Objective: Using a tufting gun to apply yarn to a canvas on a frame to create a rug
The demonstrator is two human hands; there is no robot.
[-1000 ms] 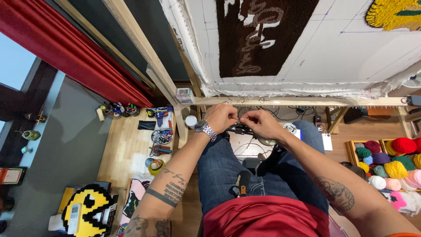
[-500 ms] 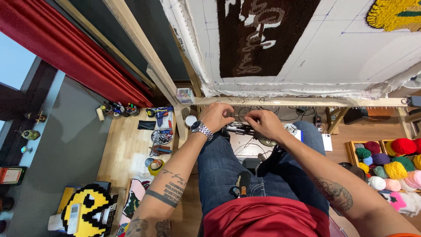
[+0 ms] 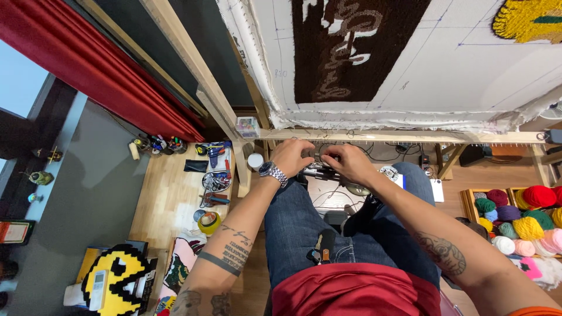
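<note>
My left hand (image 3: pixel 294 155), with a metal watch (image 3: pixel 272 171) on its wrist, and my right hand (image 3: pixel 349 162) meet just below the wooden bottom bar (image 3: pixel 421 136) of an upright frame. Both are closed around a dark metal tool (image 3: pixel 321 170) held over my lap, fingertips almost touching at its top. Most of the tool is hidden by my fingers. I sit in blue jeans (image 3: pixel 293 228) and a red shirt (image 3: pixel 351 295). Above the bar hangs stretched white cloth (image 3: pixel 456 76) with a brown tufted patch (image 3: pixel 345 47).
To the left, a low wooden surface (image 3: pixel 170 199) carries hand tools, a bowl and a yellow tape roll (image 3: pixel 209 222). Wooden boxes of coloured yarn balls (image 3: pixel 518 219) stand at the right. A red curtain (image 3: pixel 88 64) hangs at left; a yellow pixel-style rug (image 3: pixel 117 281) lies bottom left.
My right hand has slid a little left, closing the gap to my left hand on the tool. The rest is unchanged.
</note>
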